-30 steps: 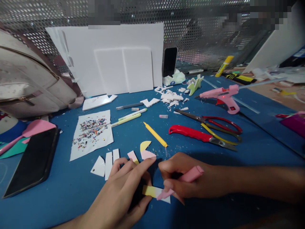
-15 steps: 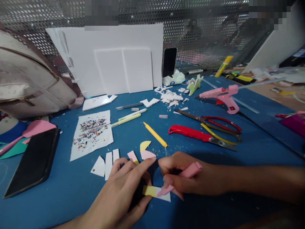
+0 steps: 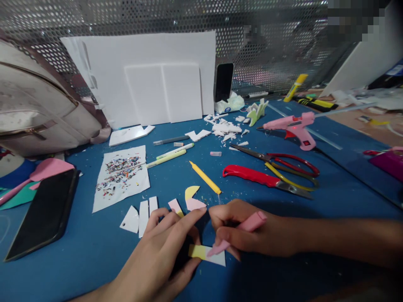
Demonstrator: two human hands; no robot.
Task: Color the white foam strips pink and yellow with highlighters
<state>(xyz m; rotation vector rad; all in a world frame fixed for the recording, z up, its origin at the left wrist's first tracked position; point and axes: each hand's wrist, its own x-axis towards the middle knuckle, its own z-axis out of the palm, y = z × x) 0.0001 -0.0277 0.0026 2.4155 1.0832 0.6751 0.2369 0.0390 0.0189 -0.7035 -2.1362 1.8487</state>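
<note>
My right hand (image 3: 242, 228) is closed around a pink marker (image 3: 252, 222), its tip resting on a small foam strip (image 3: 215, 257). The strip's left part is yellow and the rest is white, with some pink near the tip. Thumb and fingertip of my left hand (image 3: 171, 239) pinch the strip's yellow end against the table. Just beyond my fingers lie a curved yellow-and-pink piece (image 3: 192, 199) and a pink-and-yellow strip (image 3: 175, 206), partly covered by my left hand. White foam pieces (image 3: 143, 218) sit left of it. A yellow marker (image 3: 205, 178) lies farther back.
On the right are a red-handled cutter (image 3: 250, 175), scissors (image 3: 280, 161) and a pink glue gun (image 3: 294, 126). Left are a phone (image 3: 44, 214) and a paper (image 3: 100, 201) with colourful bits. White scraps (image 3: 227, 128) and standing white boards (image 3: 151, 50) are at the back.
The pink marker's tip has shifted very slightly left and up on the strip, and my right hand with it. My left hand and the strip stay put.
</note>
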